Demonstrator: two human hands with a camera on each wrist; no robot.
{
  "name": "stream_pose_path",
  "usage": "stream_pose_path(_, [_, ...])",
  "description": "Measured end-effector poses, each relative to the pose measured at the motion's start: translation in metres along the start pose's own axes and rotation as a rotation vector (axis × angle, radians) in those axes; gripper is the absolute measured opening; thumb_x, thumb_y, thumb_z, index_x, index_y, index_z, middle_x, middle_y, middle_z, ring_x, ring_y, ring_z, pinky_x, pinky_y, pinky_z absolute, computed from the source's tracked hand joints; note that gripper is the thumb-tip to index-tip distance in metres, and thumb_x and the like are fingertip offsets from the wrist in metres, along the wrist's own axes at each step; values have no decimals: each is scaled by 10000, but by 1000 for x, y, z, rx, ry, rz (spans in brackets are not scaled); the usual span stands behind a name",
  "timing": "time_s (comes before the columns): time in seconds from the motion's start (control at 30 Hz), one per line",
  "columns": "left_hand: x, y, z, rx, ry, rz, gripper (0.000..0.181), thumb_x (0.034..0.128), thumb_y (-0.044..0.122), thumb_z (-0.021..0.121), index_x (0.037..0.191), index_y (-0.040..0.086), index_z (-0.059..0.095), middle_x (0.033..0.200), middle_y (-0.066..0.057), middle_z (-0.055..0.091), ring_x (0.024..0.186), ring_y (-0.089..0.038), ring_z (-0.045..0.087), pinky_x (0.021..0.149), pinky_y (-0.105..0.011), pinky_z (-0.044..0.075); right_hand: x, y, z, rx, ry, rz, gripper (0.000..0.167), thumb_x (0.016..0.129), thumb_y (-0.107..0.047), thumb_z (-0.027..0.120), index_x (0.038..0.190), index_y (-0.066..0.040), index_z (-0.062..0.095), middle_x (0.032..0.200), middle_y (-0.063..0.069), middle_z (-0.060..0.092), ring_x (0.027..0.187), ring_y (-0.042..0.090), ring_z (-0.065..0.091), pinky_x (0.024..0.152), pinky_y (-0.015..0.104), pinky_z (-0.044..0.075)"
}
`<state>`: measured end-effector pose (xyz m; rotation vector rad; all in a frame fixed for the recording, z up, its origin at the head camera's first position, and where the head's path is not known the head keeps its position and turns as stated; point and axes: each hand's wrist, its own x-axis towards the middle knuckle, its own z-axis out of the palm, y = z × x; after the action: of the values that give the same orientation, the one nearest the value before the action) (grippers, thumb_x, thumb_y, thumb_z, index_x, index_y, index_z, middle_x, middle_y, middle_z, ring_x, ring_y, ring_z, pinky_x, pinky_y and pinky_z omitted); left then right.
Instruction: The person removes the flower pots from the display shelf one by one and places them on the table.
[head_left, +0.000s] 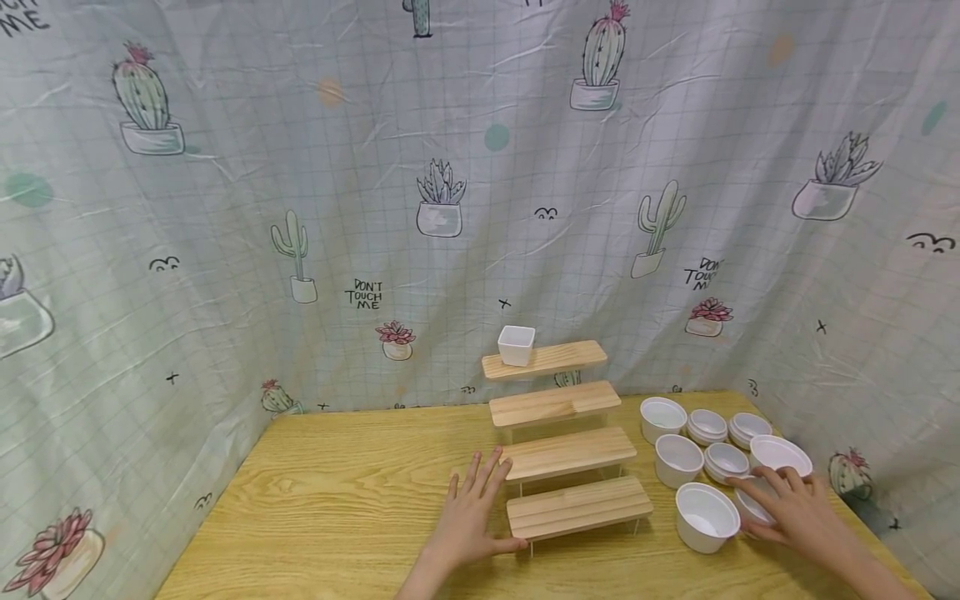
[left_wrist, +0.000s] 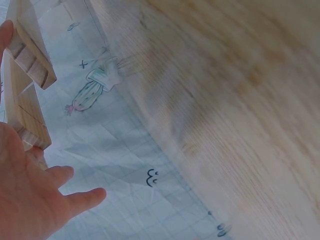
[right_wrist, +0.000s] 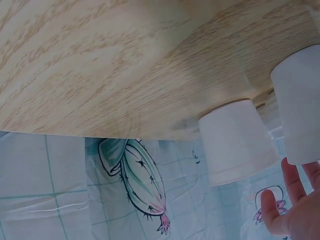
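Beside the left end of a stepped wooden stand is my left hand, fingers spread, with fingertips and thumb at the edges of its lower boards. The left wrist view shows that hand against the board ends. A small square white pot sits on the top board, toward its left. My right hand reaches over a round white cup, partly hidden by its fingers. In the right wrist view the hand's fingers are loosely extended, one at the rim of a cup.
Several more round white cups, larger and smaller, stand grouped right of the stand on the wooden table. A cactus-print curtain hangs behind the table and along both sides.
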<state>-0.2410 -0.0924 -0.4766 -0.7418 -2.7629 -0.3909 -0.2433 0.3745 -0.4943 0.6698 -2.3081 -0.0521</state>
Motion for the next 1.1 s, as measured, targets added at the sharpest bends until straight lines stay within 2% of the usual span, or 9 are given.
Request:
stream_pose_path(0.2, [0, 0, -1, -5, -7, -1, 1055, 619, 657, 634, 1438, 204, 146, 1516, -21, 104, 1360, -358, 166, 981, -650, 259, 0, -2, -5, 15, -34, 8, 701, 470, -554, 700, 1099, -283, 551, 1007, 35, 522, 790, 207, 434, 598, 384, 266])
stream_pose_path(0.3, [1, 0, -1, -9, -6, -2, 1060, 616, 652, 641, 1438, 205, 144, 1514, -32, 115, 1359, -362, 164, 982, -650, 254, 2, -4, -13, 12, -53, 6, 759, 430, -522, 731, 1128, -296, 538, 1044, 36, 519, 811, 209, 449, 597, 367, 287])
stream_pose_path(0.4, [1, 1, -2, -8, -7, -5, 1061, 616, 654, 640, 1439, 208, 140, 1516, -20, 100, 1359, -360, 167, 985, -646, 253, 7, -6, -23, 12, -67, 8, 786, 416, -540, 748, 1133, -301, 529, 1055, 38, 516, 817, 222, 467, 583, 402, 339])
stream_pose_path(0.53, [0, 1, -2, -4, -10, -10, 1062, 618, 669, 626, 1440, 215, 131, 1521, 10, 66, 1364, -346, 160, 991, -639, 252, 17, -12, -39, 50, -105, 57, 774, 443, -532, 771, 1142, -314, 523, 1060, 21, 509, 841, 225, 467, 572, 454, 369])
stream_pose_path(0.73, [-1, 1, -2, -6, -11, -12, 1066, 617, 670, 627, 1441, 212, 129, 1521, 8, 65, 1363, -349, 165, 990, -640, 254, 35, -26, -53, 146, -97, 133, 660, 548, -457, 769, 1153, -300, 558, 1079, -3, 536, 927, 209, 450, 668, 413, 304])
stream_pose_path(0.9, [-1, 1, -1, -4, -11, -13, 1066, 616, 673, 623, 1441, 214, 129, 1521, 10, 62, 1365, -345, 161, 992, -639, 252, 50, -36, -56, 204, -99, 139, 574, 632, -355, 750, 1164, -271, 551, 1093, 32, 545, 995, 244, 441, 726, 438, 297])
stream_pose_path(1.1, [0, 1, -1, 8, -9, -16, 1068, 614, 678, 623, 1440, 212, 133, 1520, 8, 69, 1367, -338, 156, 994, -635, 254, 70, -46, -52, 244, -38, 93, 556, 636, -272, 761, 1156, -259, 564, 1063, 15, 551, 950, 200, 424, 691, 393, 274])
